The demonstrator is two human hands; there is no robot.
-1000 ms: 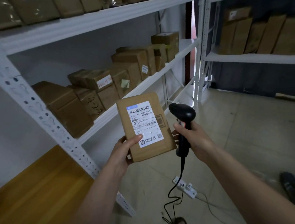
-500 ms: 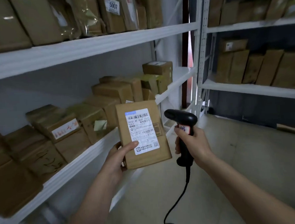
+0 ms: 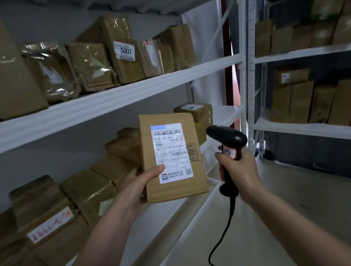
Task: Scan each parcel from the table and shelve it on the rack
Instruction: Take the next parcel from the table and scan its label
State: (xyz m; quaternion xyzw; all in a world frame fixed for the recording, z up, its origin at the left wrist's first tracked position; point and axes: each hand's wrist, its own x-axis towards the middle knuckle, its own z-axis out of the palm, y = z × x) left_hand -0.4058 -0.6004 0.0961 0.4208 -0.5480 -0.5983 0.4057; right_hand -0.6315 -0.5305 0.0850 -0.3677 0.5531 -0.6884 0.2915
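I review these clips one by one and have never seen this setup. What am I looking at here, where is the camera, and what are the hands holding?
There is no machine: a person wears one wide-angle camera on the head, looking forward and down at their own arms. The left hand grips a brown cardboard parcel, its white shipping label facing the camera. The right hand grips a black corded barcode scanner beside it. To the left stands a white rack whose shelves hold many brown parcels, one marked 5007. A second rack stands at the right.

L hand fingers (image 3: 136,172) behind parcel (image 3: 173,189), label (image 3: 171,153) print prob. illegible
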